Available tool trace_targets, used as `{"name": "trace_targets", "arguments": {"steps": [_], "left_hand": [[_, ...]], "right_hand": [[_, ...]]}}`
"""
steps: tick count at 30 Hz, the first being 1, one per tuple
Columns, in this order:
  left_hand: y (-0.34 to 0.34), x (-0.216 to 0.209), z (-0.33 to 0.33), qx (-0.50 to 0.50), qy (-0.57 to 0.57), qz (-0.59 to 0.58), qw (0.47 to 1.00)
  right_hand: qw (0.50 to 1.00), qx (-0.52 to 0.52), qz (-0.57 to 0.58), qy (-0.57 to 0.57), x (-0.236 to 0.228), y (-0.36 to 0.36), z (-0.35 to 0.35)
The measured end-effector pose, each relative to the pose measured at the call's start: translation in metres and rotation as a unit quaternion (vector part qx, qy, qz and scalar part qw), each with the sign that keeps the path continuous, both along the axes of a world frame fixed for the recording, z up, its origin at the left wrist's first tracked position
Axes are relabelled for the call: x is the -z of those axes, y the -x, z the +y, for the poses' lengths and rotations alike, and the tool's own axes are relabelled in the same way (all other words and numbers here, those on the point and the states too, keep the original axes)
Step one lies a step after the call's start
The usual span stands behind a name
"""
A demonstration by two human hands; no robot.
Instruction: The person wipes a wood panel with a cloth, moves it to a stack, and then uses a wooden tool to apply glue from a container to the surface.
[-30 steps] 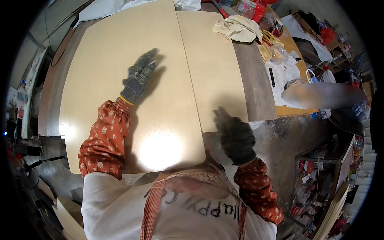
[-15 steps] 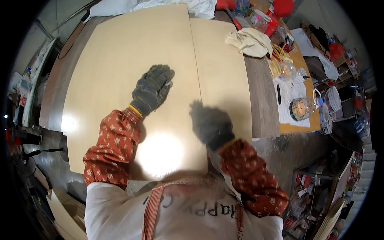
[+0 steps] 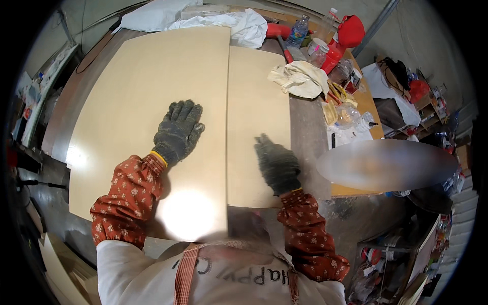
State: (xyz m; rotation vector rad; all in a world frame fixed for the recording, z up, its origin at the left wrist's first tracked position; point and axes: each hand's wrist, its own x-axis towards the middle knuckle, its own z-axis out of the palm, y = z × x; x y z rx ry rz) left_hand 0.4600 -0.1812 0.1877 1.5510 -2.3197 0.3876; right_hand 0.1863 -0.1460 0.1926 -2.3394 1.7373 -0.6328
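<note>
Two pale wood-coloured sheets lie on the workbench, their straight edges meeting in a line down the middle. My left hand (image 3: 178,131), in a dark grey work glove with a yellow cuff edge, rests flat on the large left sheet (image 3: 127,112), fingers stretched out. Over the smaller right sheet (image 3: 256,91) is my right hand (image 3: 277,163), gloved alike, fingers extended and slightly blurred. Nothing shows in either hand. Whether the right palm touches the sheet I cannot tell.
A crumpled cream cloth (image 3: 301,80) lies at the right sheet's far corner. Beyond it stand plastic bottles (image 3: 298,31) and a red tool (image 3: 278,31). White plastic sheeting (image 3: 223,24) lies along the back. A blurred oval patch (image 3: 386,165) hides part of the bench's right side.
The view has shifted. The smaller sheet's near edge now shows, ending short of the larger one's. My right hand has moved right, away from the seam; my left fingers have spread a little.
</note>
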Motion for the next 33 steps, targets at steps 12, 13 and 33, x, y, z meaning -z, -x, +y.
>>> {"name": "trace_targets", "arguments": {"steps": [12,13,33], "left_hand": [[0.201,-0.018,0.093,0.335,-0.181,0.267,0.885],[0.207,-0.036,0.099,0.302,-0.207,0.244,0.898],[0.117,0.029,0.204,-0.288,-0.038,0.132,0.948]], "right_hand": [[0.987,0.026,-0.016,0.156,0.008,0.161,-0.005],[0.988,0.022,-0.029,0.15,0.002,0.167,-0.011],[0.987,0.019,0.027,0.155,-0.002,0.09,-0.264]]}}
